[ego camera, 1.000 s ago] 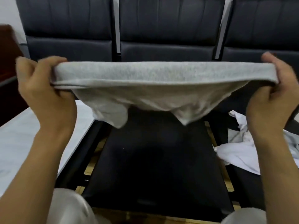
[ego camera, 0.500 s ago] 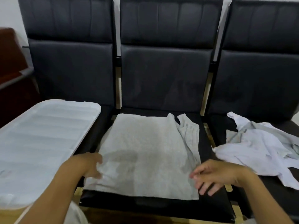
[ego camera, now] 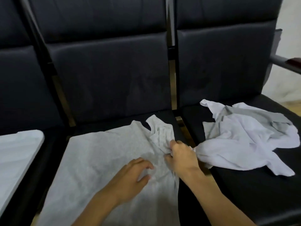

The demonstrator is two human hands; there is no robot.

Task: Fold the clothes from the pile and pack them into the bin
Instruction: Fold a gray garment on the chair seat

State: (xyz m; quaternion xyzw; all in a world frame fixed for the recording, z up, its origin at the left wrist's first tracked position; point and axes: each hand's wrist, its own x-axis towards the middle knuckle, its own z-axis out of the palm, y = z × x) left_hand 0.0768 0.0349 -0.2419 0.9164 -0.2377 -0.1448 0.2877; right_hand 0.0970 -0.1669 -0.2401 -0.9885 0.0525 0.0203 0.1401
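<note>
Both hands have shifted rightward: right hand (ego camera: 180, 158) pinches one grey shirt (ego camera: 104, 162) spread on the middle seat (ego camera: 187, 201); left hand (ego camera: 130, 180) rests on it, fingers loosely spread. One white pile (ego camera: 241, 141) lies beside; one lid (ego camera: 14, 154) covers the bin.

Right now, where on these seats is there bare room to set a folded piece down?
Bare black cushion shows on the right seat, in front of the white pile. A narrow strip lies between the grey shirt and the white lid. The middle seat is crowded: the shirt and both hands, left hand and right hand, cover it.
</note>
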